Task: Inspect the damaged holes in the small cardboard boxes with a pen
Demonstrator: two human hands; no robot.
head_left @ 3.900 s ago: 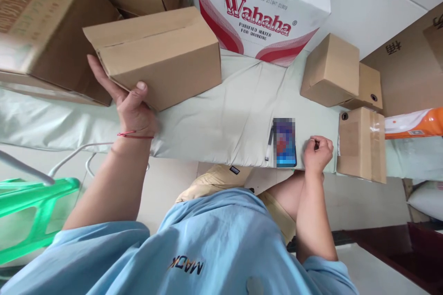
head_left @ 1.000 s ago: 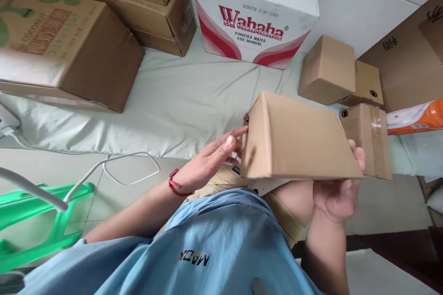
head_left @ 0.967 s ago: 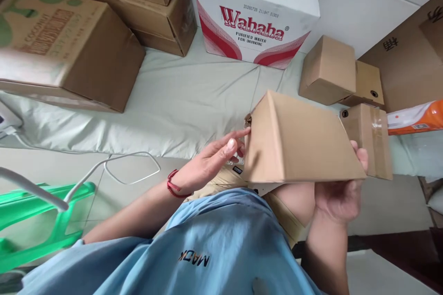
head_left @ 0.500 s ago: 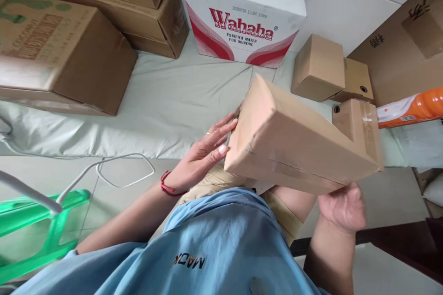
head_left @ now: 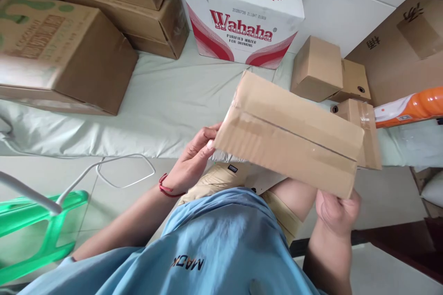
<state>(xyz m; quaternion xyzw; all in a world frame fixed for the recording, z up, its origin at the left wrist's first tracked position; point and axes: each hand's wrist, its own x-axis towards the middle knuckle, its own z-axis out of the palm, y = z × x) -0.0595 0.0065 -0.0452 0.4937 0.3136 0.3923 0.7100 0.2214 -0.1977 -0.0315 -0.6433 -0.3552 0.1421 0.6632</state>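
A brown cardboard box (head_left: pixel 290 136) is held up tilted over the front edge of the covered surface, its long taped seam facing me. My left hand (head_left: pixel 199 150) grips the box's left end, the thumb on the near side and the other fingers partly hidden behind it. At the lower right corner, my right hand (head_left: pixel 337 209) holds the box from below; most of its fingers are out of sight behind the cardboard.
A white and red Wahaha carton (head_left: pixel 242 27) stands at the back. Small boxes (head_left: pixel 316 67) and an orange-and-white tube (head_left: pixel 411 108) are at right. A large printed carton (head_left: pixel 65 55) sits left. Below it are a white cable (head_left: pixel 124 154) and a green stool (head_left: pixel 51 230).
The box has been turned so that its seamed face now points up toward me. My left hand has shifted slightly left and closed on the box's end; my right hand still supports it.
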